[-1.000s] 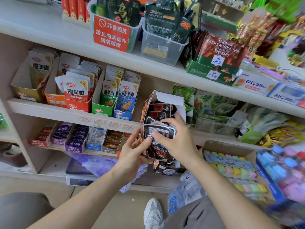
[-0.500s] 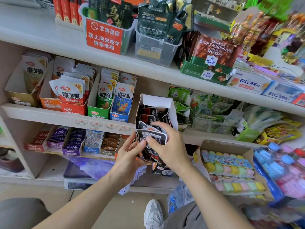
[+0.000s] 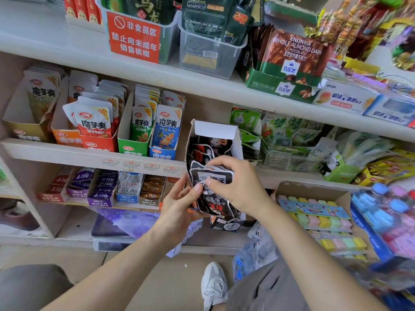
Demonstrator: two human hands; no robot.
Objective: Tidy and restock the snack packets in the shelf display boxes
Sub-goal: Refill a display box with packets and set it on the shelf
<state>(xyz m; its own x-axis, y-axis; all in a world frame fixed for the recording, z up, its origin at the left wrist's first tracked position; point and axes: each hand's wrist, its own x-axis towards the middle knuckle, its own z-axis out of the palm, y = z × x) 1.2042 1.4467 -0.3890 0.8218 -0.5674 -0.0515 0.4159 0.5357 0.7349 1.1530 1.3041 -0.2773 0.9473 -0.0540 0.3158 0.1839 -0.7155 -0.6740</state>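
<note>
shop shelves (image 3: 67, 151) crowded with snacks fill the head view, with the white display box (image 3: 237, 147) held out before the middle shelf. the left hand (image 3: 179, 205) grips the box's lower side; the right hand (image 3: 243, 187) pinches a bunch of black packets (image 3: 211, 178) at its mouth. better to square the bunch, labels one way, then slide it in upright without crushing the flap (image 3: 215, 131).

Display box (image 3: 214, 133) held before middle shelf (image 3: 89, 157), packets (image 3: 210, 180) inside; konjac boxes (image 3: 139, 140) left, chocolate box (image 3: 278, 85) above on upper shelf (image 3: 67, 55).
</note>
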